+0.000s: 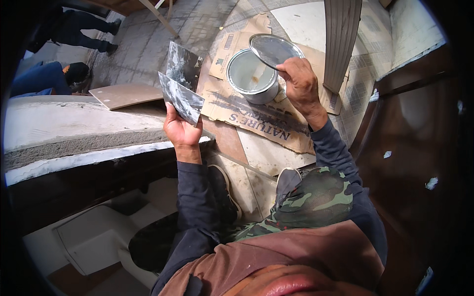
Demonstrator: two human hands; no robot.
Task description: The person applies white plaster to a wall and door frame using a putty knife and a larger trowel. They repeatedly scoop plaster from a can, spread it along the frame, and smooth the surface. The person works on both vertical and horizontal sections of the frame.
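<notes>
My left hand grips a thin dark plate smeared with white paste, thumb on its face. Right behind it is a second dark plate with similar white smears; whether my left hand holds that one too, I cannot tell. My right hand pinches the near edge of a round metal lid, tilted above an open tin can. The can's inside wall is coated pale, with a small brownish patch low inside. It stands upright on flattened cardboard with dark printing.
At the left runs a pale ledge with a rough edge, a thin board lying on it. A ribbed dark panel stands beyond my right hand. Dark glossy wood flanks my right. Another person's legs are at the upper left.
</notes>
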